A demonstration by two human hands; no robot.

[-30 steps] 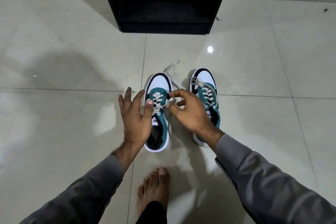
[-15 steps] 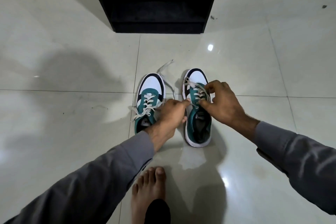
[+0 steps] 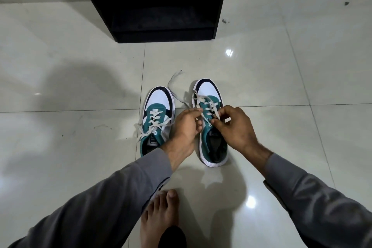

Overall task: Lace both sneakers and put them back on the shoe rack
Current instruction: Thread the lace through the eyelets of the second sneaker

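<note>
Two teal, white and black sneakers stand side by side on the pale tiled floor, toes pointing away from me. The left sneaker has its white lace threaded, with loose ends spread to both sides. Both my hands are over the right sneaker. My left hand pinches one end of its white lace. On the other side my right hand pinches the other part of that lace. A free lace end trails on the floor between the toes.
A black shoe rack stands on the floor straight ahead against the wall, its low shelf open toward me. My bare foot rests on the tiles near the bottom of the view. Glossy floor tiles stretch to both sides.
Both hands left the left sneaker and moved right onto the right sneaker. They now pinch its lace from both sides. The left sneaker's lace ends lie loose.
</note>
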